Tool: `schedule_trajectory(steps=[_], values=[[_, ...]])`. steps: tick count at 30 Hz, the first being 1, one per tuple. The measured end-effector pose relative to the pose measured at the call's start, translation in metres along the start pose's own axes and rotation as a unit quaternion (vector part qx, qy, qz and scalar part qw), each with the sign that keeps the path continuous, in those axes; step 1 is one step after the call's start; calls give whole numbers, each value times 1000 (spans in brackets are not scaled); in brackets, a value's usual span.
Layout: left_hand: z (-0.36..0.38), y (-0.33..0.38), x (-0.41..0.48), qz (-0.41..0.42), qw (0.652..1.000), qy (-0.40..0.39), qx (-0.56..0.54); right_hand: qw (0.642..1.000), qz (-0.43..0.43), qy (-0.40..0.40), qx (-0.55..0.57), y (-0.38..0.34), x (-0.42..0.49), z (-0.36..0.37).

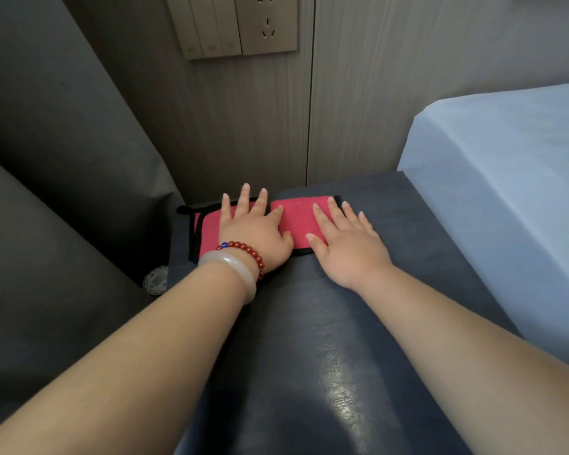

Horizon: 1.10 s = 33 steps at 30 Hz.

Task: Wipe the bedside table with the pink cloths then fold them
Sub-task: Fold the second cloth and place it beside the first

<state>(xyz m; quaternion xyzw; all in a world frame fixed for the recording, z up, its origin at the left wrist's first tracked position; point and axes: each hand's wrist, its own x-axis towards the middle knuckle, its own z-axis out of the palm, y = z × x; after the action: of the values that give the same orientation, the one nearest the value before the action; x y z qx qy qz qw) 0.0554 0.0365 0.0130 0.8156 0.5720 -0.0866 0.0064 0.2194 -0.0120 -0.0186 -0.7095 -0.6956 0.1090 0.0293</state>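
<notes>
Left hand (253,231) lies flat, fingers spread, on a pink black-trimmed cloth (207,231) at the far left corner of the dark blue glossy bedside table (309,323). Right hand (345,244) lies flat and spread on the second pink cloth (298,218), just beside the first along the far edge. I see no pinching.

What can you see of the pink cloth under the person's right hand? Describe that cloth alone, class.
The pink cloth is a small rectangle of fuzzy, towel-like fabric, deep pink, edged with black trim. It lies flat and spread out on the dark table, near the back wall. The right hand rests on its right part with straight fingers, covering that side. Its left edge meets a second pink cloth, which the left hand presses.
</notes>
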Motion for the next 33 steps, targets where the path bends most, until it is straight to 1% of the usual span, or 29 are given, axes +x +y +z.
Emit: schedule_trajectory(steps=[3, 5, 6, 7, 8, 11, 13, 16, 17, 20, 21, 24, 26, 27, 30, 33], values=[[-7, -5, -5, -24, 998, 23, 51, 1000, -5, 2, 7, -8, 4, -3], [-11, 0, -1, -44, 997, 57, 29, 998, -4, 60, 16, -10, 9, -8], [-11, 3, 2, -49, 997, 64, 6, 996, -8, 91, 14, -11, 12, -9], [-8, 7, 6, -48, 997, 60, -14, 994, -14, 105, 7, -12, 16, -9], [-4, 9, 9, -43, 998, 44, -26, 995, -18, 98, -1, -12, 21, -9], [14, 6, 12, -50, 997, -23, -47, 999, -1, 28, -22, -7, 31, -3], [21, 1, 12, -61, 995, -32, -71, 999, 13, 7, -34, -1, 36, -4], [22, 2, 10, -61, 993, -18, -102, 998, 29, -16, -56, 3, 40, -10], [21, 3, 8, -60, 992, -2, -109, 998, 28, -13, -62, 2, 39, -13], [20, 1, -1, -75, 986, 49, -143, 998, 19, 37, -41, -2, 32, -13], [22, -2, -4, -87, 984, 44, -151, 999, 13, 39, -35, -3, 30, -12], [28, -10, -8, -104, 987, -18, -123, 999, 20, -5, -38, -6, 28, -5], [27, -12, -6, -100, 987, -43, -117, 998, 21, 3, -58, -12, 29, -4], [26, -12, -5, -97, 986, -51, -123, 998, 8, 17, -68, -15, 29, -3], [25, -12, -6, -92, 987, -46, -123, 998, -35, 22, -48, -26, 27, 0], [28, -12, -4, -92, 988, -44, -116, 999, -30, 7, -28, -29, 28, 2]])
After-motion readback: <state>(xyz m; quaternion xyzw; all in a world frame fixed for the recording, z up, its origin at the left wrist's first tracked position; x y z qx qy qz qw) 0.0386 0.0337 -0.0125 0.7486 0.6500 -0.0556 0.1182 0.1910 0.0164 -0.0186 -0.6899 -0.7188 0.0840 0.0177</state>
